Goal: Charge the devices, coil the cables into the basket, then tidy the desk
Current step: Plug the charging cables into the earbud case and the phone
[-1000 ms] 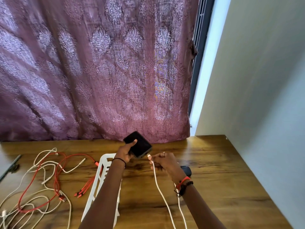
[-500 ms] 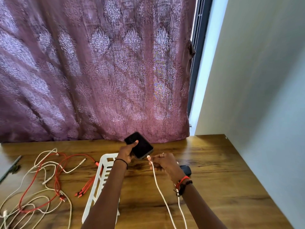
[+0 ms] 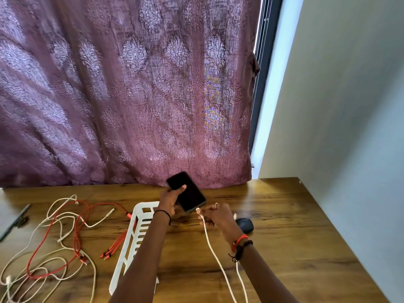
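My left hand [image 3: 169,199] grips a black phone [image 3: 189,193] above the wooden desk [image 3: 284,237], screen up and dark. My right hand [image 3: 215,216] pinches the plug of a white cable [image 3: 215,256] right at the phone's lower edge. That cable runs down toward me past my right wrist. A white slotted basket [image 3: 140,228] lies on the desk under my left forearm. Tangled red cables [image 3: 76,232] and white cables [image 3: 43,265] sprawl at the left.
A small dark device [image 3: 244,225] sits on the desk just right of my right hand. A purple curtain [image 3: 131,95] hangs behind the desk, a pale wall [image 3: 349,127] bounds it on the right. A dark pen-like object [image 3: 15,221] lies at the far left.
The phone and the cable plug have come closer together; the plug now sits at the phone's bottom edge. Both hands stayed in nearly the same place.
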Demonstrator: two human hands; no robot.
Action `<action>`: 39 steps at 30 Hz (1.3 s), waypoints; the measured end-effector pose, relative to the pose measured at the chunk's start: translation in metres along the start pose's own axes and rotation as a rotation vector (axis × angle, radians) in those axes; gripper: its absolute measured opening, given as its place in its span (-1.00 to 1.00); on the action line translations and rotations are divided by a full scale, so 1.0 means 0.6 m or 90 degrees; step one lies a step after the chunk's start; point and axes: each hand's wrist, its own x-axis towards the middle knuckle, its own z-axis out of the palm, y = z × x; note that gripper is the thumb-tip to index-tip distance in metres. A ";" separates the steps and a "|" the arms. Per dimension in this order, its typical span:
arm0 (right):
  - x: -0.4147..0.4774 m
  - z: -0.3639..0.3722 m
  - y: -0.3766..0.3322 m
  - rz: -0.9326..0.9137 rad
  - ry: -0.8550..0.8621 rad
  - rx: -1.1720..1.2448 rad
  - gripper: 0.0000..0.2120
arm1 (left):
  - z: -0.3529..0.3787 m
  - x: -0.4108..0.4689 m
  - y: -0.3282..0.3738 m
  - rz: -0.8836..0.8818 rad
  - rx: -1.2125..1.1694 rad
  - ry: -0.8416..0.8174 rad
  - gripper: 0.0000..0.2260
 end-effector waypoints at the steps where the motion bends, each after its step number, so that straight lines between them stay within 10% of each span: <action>1: 0.000 0.000 0.002 -0.003 0.005 0.002 -0.87 | 0.002 -0.002 -0.001 0.008 0.008 0.001 -0.65; 20: 0.014 -0.016 0.036 0.002 0.009 -0.018 -0.82 | -0.004 -0.001 -0.035 -0.002 0.014 0.041 -0.70; 27: 0.010 -0.062 0.095 -0.036 0.158 -0.588 -0.94 | -0.002 -0.003 -0.054 -0.015 0.055 0.023 -0.64; 39: 0.007 -0.071 0.146 -0.060 0.194 -0.698 -0.71 | -0.030 -0.012 -0.126 -0.024 0.209 -0.027 -0.56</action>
